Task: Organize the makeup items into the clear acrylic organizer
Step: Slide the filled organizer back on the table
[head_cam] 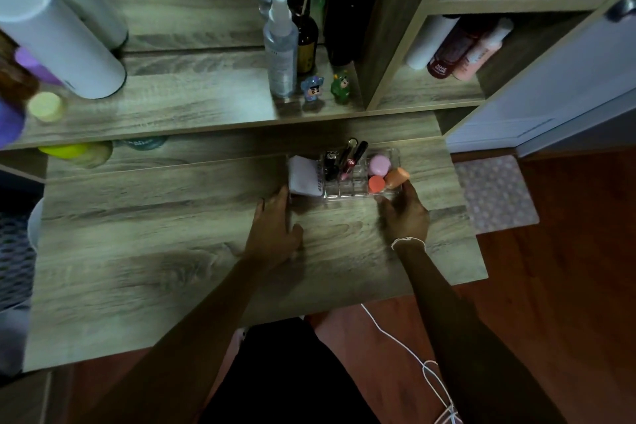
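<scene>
I'm looking down at the wooden desk [172, 251] and the clear acrylic organizer [347, 191] sits toward its far right part, just below the raised shelf [172, 103]. My left hand [275, 234] lies flat on the desk with fingers spread and loose, gripping nothing, its fingertips touching the near left corner of the organizer beside the white compact [304, 179], which stands in the left end of the tray. My right hand [406, 213] is at the organizer's near right corner, fingers partly curled against the rim; the fingertips reach up close to the orange sponge [396, 177], but I cannot tell whether they actually pinch it or only rest on the tray edge. That orange sponge leans at the right end, touching a coral round sponge [376, 183] just to its left, with a pink sponge [379, 163] behind both. In the middle slots I see several dark lipstick and gloss tubes [344, 162] standing tilted, leaning toward the back right. Up on the shelf there is a clear spray bottle [280, 52], a dark amber bottle [307, 45] behind it, and two small figurines [325, 88] side by side. A thin white thread [409, 239] circles my right wrist. It is dim and somewhat blurred.
</scene>
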Demonstrator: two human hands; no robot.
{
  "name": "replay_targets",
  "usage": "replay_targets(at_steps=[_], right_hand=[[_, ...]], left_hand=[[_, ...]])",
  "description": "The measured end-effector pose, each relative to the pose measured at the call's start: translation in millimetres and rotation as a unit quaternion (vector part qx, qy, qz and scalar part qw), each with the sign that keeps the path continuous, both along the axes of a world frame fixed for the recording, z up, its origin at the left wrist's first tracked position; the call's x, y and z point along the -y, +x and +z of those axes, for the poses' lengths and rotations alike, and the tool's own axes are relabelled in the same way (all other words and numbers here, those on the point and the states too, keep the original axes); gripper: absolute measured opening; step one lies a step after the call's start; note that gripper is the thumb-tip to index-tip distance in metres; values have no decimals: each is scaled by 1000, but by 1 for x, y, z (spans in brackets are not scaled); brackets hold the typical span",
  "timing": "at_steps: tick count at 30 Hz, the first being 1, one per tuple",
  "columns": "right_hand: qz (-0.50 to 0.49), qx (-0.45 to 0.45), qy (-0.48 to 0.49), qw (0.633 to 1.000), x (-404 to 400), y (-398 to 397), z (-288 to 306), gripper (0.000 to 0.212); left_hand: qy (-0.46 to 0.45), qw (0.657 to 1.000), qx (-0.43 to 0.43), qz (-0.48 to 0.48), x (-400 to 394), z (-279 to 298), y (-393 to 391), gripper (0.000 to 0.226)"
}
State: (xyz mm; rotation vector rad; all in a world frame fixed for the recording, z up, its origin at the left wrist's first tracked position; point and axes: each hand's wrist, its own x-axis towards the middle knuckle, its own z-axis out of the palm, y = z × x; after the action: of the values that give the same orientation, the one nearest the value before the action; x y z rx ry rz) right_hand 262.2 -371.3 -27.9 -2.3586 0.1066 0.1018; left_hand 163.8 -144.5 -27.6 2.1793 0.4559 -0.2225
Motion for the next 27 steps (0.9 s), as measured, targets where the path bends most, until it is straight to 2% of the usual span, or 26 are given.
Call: replay_targets(at_steps=[3,10,27], right_hand=[[-6,-7,11,1000,7,4,0,50],[1,3,-32,999,20,15,-3,48],[11,-29,-49,998,31,29,5,44]], left_hand=[[7,1000,18,-1,6,0,3,78],[39,998,26,-32,16,-7,10,78],[42,996,25,-72,25,-3,18,88]])
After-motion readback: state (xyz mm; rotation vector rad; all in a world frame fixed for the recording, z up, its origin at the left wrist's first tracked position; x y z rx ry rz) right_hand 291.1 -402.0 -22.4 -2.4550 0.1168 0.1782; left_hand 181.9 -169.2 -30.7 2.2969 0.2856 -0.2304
